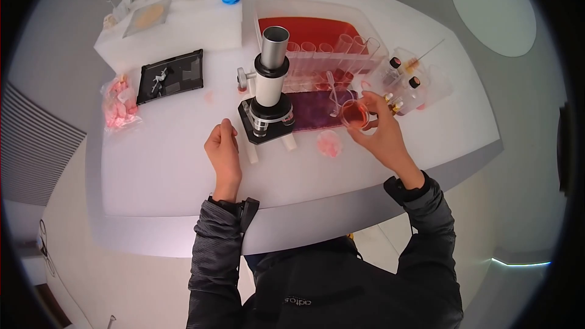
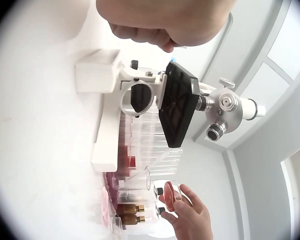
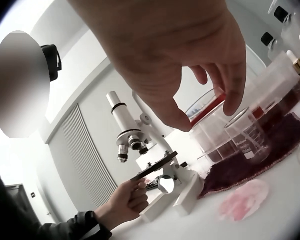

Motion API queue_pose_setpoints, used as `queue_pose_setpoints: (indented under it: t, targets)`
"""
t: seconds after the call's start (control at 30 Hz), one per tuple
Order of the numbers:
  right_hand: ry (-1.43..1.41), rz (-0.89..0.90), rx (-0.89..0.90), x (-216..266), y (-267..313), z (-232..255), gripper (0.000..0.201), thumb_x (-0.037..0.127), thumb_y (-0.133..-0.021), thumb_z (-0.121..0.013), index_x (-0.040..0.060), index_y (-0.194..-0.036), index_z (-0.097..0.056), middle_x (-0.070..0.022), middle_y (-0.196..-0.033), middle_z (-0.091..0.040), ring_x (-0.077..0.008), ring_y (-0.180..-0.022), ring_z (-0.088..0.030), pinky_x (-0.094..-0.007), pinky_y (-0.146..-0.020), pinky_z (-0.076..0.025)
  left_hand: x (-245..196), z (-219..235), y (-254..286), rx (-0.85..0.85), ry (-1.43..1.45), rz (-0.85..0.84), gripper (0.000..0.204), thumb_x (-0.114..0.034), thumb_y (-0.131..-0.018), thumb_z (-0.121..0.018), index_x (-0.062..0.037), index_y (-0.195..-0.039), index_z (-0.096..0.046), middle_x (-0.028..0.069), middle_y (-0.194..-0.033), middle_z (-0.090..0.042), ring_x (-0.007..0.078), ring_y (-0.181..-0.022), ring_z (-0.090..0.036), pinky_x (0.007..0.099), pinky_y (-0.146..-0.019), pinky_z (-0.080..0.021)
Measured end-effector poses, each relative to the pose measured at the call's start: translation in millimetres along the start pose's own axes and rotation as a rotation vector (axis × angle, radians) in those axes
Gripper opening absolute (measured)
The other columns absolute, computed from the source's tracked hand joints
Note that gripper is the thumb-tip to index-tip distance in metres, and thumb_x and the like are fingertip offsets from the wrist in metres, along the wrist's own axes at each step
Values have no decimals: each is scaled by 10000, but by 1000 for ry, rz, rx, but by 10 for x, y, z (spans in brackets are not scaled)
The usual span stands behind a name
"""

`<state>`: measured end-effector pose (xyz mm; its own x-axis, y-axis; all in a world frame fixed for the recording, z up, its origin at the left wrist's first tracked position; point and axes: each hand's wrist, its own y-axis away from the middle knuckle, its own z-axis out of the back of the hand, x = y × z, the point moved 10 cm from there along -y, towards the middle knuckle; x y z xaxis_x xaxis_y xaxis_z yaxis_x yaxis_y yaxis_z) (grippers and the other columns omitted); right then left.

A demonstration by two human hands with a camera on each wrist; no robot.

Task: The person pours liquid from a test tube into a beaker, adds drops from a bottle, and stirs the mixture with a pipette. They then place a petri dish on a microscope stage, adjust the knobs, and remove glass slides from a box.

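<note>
My right hand grips a small clear petri dish of red liquid by its side, thumb and fingers round the rim. In the right wrist view the dish is raised above the table, tilted in the picture. My left hand is beside the microscope with its fingers curled in and nothing visible in them. Seen from the left wrist, these curled fingers are apart from the black stage. A small beaker stands on the dark purple cloth, below the dish.
Behind the cloth, a clear bin holds red material, with a rack of test tubes before it. Black-capped bottles stand at right. A round pink-stained piece lies in front. Leftward are a black tray and a bag.
</note>
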<state>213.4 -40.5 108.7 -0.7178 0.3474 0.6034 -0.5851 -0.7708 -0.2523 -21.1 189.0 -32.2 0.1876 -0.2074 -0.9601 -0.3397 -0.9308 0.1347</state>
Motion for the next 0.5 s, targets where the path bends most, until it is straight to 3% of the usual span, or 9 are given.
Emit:
queue_pose_setpoints:
  t: [0.13, 0.23, 0.37, 0.5]
  targets:
    - [24, -10, -5, -59, -107, 88, 729, 140, -749, -792, 43, -1363, -410, -128, -1204, -609, -246, -1043, -624, -339, -798, -534, -1, 22, 5, -4, -5, 5, 411, -326, -1000, -565, -77, -675, -519, -69, -528, -367, 25, -471, -283, 226, -458, -206]
    - [51, -120, 15, -127, -155, 109, 719, 148, -748, -789, 48, -1356, -418, -126, -1206, -606, -242, -1023, -628, -331, -798, -528, 2, 20, -5, -5, 1, 8, 411, -324, -1000, -566, -77, -674, -519, -69, -525, -369, 25, -469, -285, 227, -455, -207]
    - [102, -98, -3, -173, -207, 105, 703, 160, -746, -790, 53, -1343, -436, -125, -1200, -612, -238, -967, -639, -322, -794, -523, 17, 13, -15, 0, 20, 0, 411, -319, -1001, -566, -76, -673, -521, -66, -520, -372, 25, -462, -288, 227, -450, -210]
    - [124, -53, -25, -163, -231, 103, 696, 170, -740, -793, 53, -1333, -448, -123, -1194, -618, -230, -940, -640, -323, -779, -520, 25, 11, -29, -11, 30, -35, 340, -280, -997, -564, -104, -708, -530, -98, -510, -339, 5, -417, -228, 224, -415, -137]
